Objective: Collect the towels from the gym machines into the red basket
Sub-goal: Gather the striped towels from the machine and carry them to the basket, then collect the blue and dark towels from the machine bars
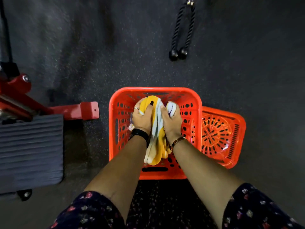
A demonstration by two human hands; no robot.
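Note:
The red basket (pixel 115 129) stands on the dark floor straight below me. Both my hands are over its opening and grip a bunched yellow and white towel (pixel 156 146). My left hand (pixel 142 117) closes on the towel's left side, its thumb pressed into the yellow cloth. On the right side, my right hand (pixel 171 120) holds the bundle, where a bit of purple and white cloth shows by the fingers. The towel's lower end hangs down between my wrists inside the basket.
The basket's red lid (pixel 221 138) lies on the floor against its right side. A red machine frame (pixel 85 110) and a grey ribbed pad (pixel 29 151) are at the left. A black rope handle (pixel 181 30) hangs at the far centre-right.

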